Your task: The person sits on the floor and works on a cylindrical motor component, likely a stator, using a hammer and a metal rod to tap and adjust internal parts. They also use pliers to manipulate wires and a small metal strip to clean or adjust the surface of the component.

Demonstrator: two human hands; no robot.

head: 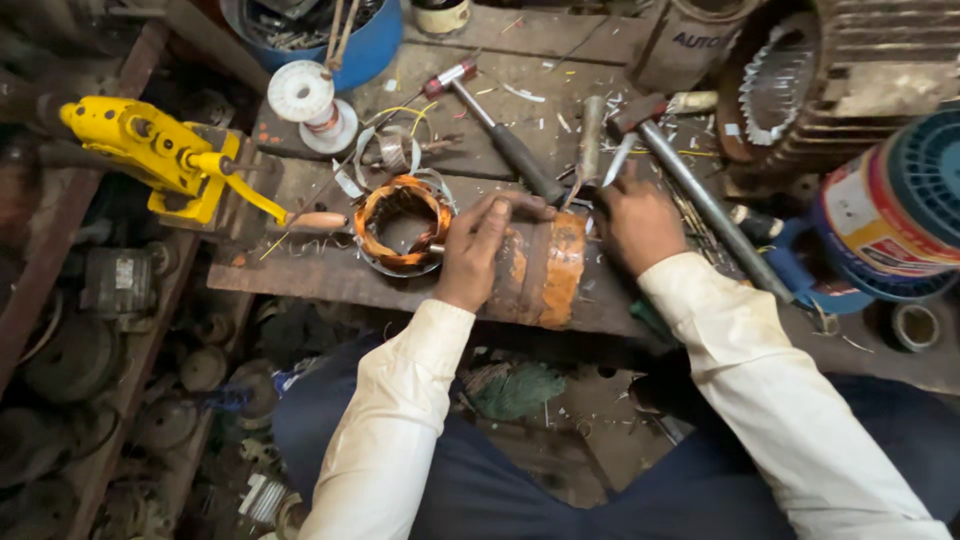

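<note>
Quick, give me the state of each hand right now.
Left hand: laid open on the orange motor stator, steadying it.
Right hand: closed on a thin metal tool.

A worn wooden worktop [300, 275] carries a rusty orange motor stator [545, 270], a hammer [495, 125], a white wire spool [305, 100] — and a long steel bar [705, 205].

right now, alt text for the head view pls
Left hand steadies an orange motor stator lying on a wooden bench; right hand holds a thin tool beside it. Hammers lie behind.
</note>
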